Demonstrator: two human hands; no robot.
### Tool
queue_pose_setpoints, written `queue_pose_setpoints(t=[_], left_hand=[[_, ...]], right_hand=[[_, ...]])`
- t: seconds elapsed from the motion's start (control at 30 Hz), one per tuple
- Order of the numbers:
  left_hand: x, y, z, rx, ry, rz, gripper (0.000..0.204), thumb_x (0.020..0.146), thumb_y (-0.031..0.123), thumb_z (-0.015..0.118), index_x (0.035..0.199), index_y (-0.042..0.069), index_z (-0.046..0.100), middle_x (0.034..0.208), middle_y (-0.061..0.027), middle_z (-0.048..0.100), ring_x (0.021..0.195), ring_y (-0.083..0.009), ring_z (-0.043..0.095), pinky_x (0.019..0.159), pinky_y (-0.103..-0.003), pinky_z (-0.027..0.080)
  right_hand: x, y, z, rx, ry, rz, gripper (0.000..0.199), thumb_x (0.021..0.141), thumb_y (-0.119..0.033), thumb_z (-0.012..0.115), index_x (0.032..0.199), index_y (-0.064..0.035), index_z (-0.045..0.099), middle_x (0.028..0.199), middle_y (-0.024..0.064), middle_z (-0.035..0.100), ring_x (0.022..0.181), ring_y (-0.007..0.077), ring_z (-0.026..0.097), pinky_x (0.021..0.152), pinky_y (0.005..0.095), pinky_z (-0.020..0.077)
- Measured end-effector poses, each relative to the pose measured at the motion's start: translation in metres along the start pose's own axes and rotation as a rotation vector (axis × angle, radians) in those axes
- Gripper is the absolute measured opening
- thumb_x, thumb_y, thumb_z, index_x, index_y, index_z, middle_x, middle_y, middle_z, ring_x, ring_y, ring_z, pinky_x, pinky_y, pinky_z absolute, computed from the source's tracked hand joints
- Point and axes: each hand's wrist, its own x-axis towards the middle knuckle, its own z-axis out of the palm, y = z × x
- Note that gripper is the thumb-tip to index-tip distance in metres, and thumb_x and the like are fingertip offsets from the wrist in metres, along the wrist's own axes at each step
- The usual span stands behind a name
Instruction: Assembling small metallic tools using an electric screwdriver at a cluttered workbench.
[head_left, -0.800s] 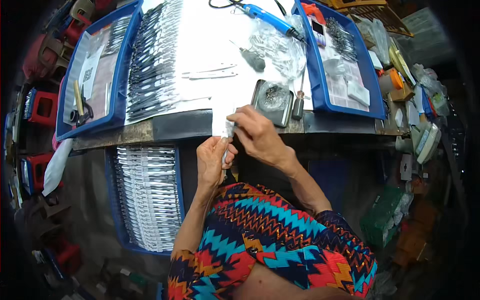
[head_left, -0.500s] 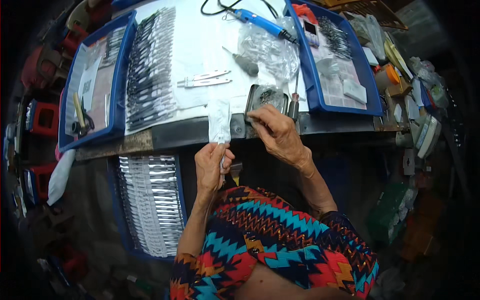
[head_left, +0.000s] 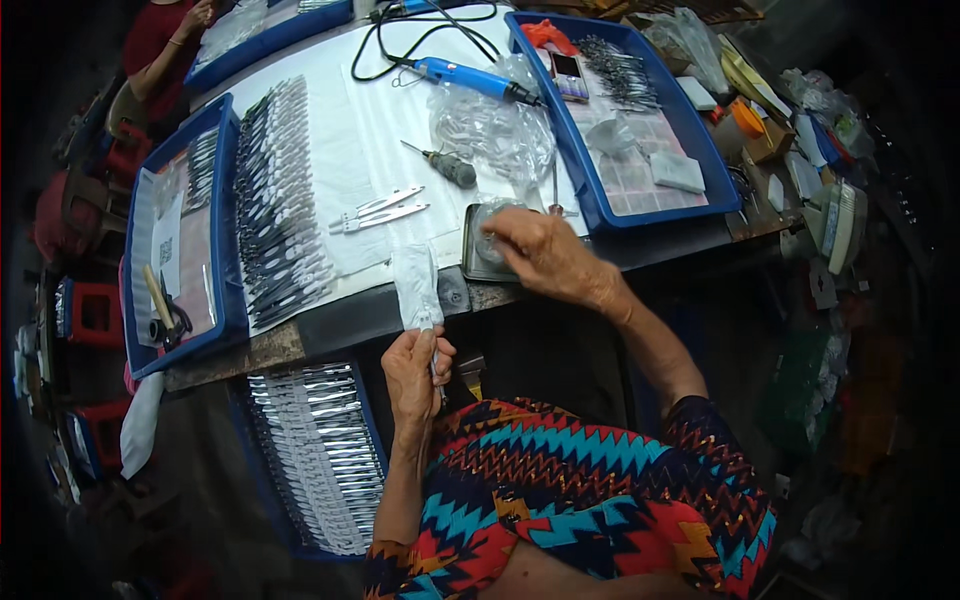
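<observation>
My left hand is closed around a slim metal part, mostly hidden by the fingers, at the table's front edge. Just beyond the fingertips a white wrap lies over the edge; whether it is fixed to the part I cannot tell. My right hand hangs over a small dark tray with a clear plastic bag in it. Its thumb and fingers are drawn together at the bag; anything between them is hidden. Left of the tray lie two slim metal pieces.
A dark-handled screwdriver, a blue corded power tool and a bundle of clear plastic lie farther back. Blue trays stand left and right. A long row of metal parts covers the left side. Another person's arm shows far left.
The whole view has turned and shifted, bringing another person's arm in at the upper left. My right hand has moved farther over the small tray. The left hand keeps its hold.
</observation>
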Motion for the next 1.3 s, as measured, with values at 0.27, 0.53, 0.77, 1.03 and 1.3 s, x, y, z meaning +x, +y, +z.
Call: queue_pose_setpoints(t=[0.27,0.53,0.77,1.03,1.3], left_hand=[[-0.003,0.006,0.003,-0.010,0.033,0.013,0.020,0.089,0.013,0.051,0.089,-0.007,0.052,0.065,-0.0089,0.054,0.044,-0.0070,0.041,0.037,-0.017,0.030],[-0.004,0.003,0.005,-0.021,0.043,-0.016,0.020,0.089,0.013,0.051,0.090,-0.006,0.052,0.065,-0.0081,0.054,0.046,-0.0066,0.042,0.037,-0.017,0.030],[-0.005,0.004,0.007,-0.050,0.048,-0.019,0.020,0.089,0.013,0.051,0.090,-0.007,0.052,0.066,-0.0086,0.055,0.047,-0.0065,0.042,0.038,-0.017,0.030],[-0.004,0.002,0.005,-0.055,0.045,-0.024,0.019,0.089,0.012,0.050,0.090,-0.007,0.052,0.066,-0.0093,0.056,0.046,-0.0059,0.042,0.037,-0.016,0.030],[-0.002,0.002,0.004,-0.033,0.043,-0.006,0.018,0.090,0.011,0.049,0.089,-0.007,0.052,0.066,-0.0094,0.056,0.045,-0.0058,0.043,0.035,-0.016,0.031]], right_hand=[[0.120,0.099,-0.018,-0.239,0.000,-0.010,0.028,0.077,-0.008,0.044,0.098,0.0051,0.057,0.091,0.0242,0.059,0.082,0.0367,0.058,0.076,0.0402,0.0460],[0.179,0.162,0.001,-0.678,-0.028,0.259,0.035,0.070,-0.011,0.054,0.101,0.0053,0.054,0.102,0.0256,0.052,0.096,0.0370,0.052,0.082,0.0463,0.0427],[0.206,0.152,-0.005,-0.617,-0.342,0.438,0.043,0.063,-0.009,0.058,0.102,0.0100,0.053,0.098,0.0299,0.058,0.095,0.0400,0.059,0.081,0.0448,0.0468],[0.218,0.175,-0.012,-0.561,-0.355,0.423,0.037,0.060,-0.010,0.058,0.094,0.0036,0.056,0.093,0.0244,0.060,0.086,0.0360,0.060,0.071,0.0415,0.0466],[0.227,0.160,-0.016,-0.316,-0.238,0.376,0.045,0.055,-0.011,0.061,0.095,0.0079,0.058,0.076,0.0185,0.060,0.065,0.0245,0.058,0.055,0.0336,0.0452]])
